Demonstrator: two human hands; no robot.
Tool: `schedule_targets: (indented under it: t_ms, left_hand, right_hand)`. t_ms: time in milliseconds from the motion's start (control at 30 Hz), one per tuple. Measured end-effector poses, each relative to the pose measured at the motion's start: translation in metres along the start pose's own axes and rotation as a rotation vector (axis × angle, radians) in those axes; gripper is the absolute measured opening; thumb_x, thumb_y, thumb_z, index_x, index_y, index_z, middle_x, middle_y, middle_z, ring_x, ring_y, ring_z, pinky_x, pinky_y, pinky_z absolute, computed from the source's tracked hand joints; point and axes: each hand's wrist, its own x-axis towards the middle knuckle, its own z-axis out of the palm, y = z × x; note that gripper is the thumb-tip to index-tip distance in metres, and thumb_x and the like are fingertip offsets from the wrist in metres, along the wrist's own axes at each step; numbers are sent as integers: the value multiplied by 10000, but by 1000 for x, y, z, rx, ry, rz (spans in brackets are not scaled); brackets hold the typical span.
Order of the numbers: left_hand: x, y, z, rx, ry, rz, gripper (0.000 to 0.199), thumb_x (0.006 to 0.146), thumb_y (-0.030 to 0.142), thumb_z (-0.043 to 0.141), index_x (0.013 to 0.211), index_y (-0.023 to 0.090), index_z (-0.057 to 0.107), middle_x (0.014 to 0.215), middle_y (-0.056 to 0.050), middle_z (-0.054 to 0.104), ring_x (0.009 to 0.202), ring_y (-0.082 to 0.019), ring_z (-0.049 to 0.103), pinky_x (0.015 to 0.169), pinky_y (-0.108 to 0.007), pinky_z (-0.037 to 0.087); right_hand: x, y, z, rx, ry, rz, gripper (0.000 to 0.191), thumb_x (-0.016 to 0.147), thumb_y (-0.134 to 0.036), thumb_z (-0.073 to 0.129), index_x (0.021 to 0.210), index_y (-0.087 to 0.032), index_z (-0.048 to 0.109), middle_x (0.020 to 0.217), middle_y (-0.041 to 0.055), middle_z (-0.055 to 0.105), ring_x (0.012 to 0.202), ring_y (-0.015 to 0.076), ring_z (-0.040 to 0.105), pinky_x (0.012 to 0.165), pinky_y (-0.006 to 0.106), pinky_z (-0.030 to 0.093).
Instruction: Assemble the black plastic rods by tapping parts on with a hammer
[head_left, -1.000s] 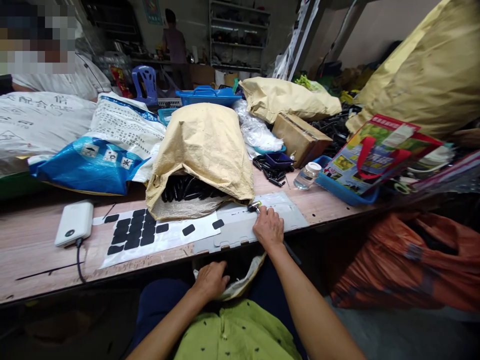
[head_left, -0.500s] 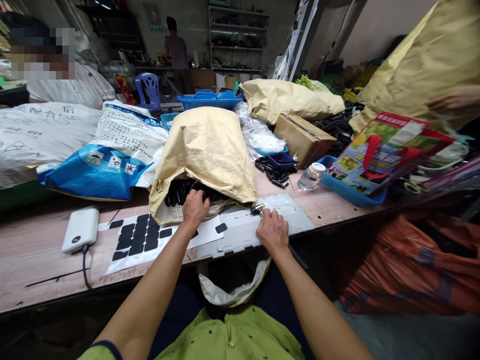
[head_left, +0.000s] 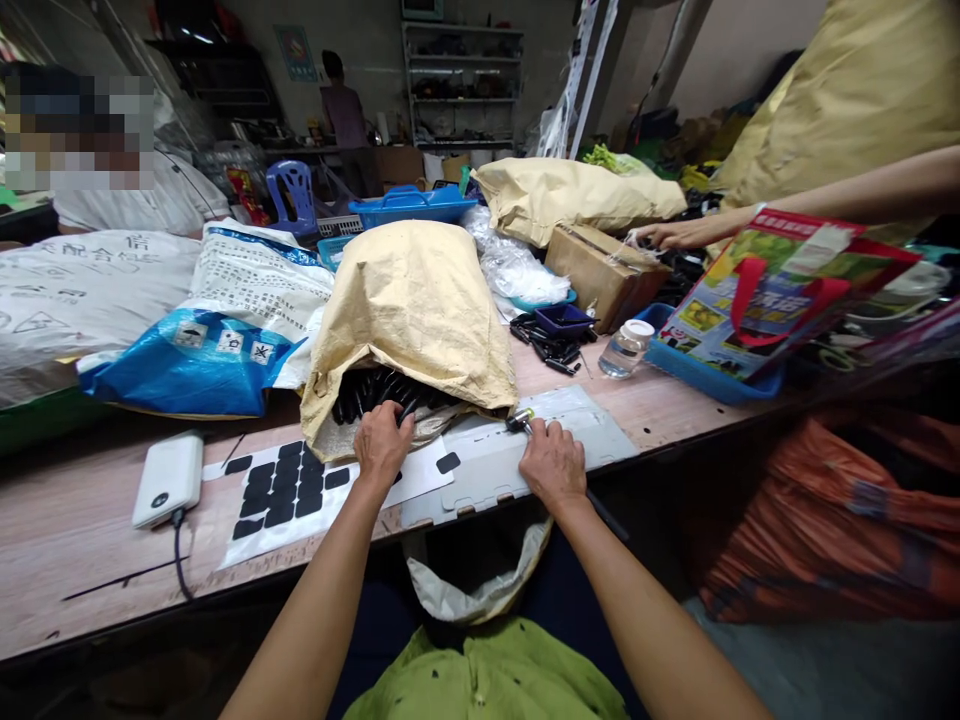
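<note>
My left hand [head_left: 382, 440] is at the mouth of a tan sack [head_left: 420, 300], its fingertips against the black slender pieces [head_left: 375, 388] inside; whether it grips one is hidden. My right hand [head_left: 553, 462] is closed round a dark-handled tool with a metal head [head_left: 519, 419], which lies over a grey sheet [head_left: 480, 488] at the table edge. Left of the sack's mouth, a white sheet with black rounded squares [head_left: 281, 485] lies flat on the table.
A white power bank [head_left: 169, 480] with a cable lies at left. Right of the sack are small black parts [head_left: 555, 345], a clear jar [head_left: 626, 348], a cardboard box [head_left: 600, 270] and a colourful bag [head_left: 772, 290]. Another person's arm [head_left: 825, 195] reaches in from the right.
My left hand has drawn back slightly from the sack's mouth. The other person's arm has reached in from the right to the cardboard box. The view has shifted slightly.
</note>
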Motion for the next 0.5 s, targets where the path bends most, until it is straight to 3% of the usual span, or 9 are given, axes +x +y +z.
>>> schedule_targets:
  t_ms: [100, 267, 500]
  left_hand:
    - [-24, 6, 0, -190, 51, 98, 181, 902, 385, 647, 977, 222, 669, 977, -49, 713, 958, -243, 621, 840, -346, 472]
    - [-60, 34, 17, -387, -179, 392, 117, 885, 311, 687, 970, 232, 671, 962, -21, 701, 936, -203, 611, 843, -317, 472]
    - [-62, 36, 39, -378, -251, 378, 160, 853, 308, 719, 987, 228, 685, 935, -28, 667, 922, -208, 595, 866, -342, 464]
  right_hand:
    - [0, 0, 0, 7, -4, 6, 286, 1013, -287, 394, 1221, -182, 560, 1103, 135, 589, 1008, 268, 541, 845, 375, 353]
    - [-1, -1, -3, 9, -8, 5, 286, 1022, -294, 383, 1221, -180, 555, 1109, 131, 589, 1014, 261, 539, 847, 368, 352]
    - [-3, 1, -4, 13, -4, -13, 270, 1016, -327, 430, 1214, -199, 563, 1110, 114, 594, 1014, 253, 542, 837, 358, 352]
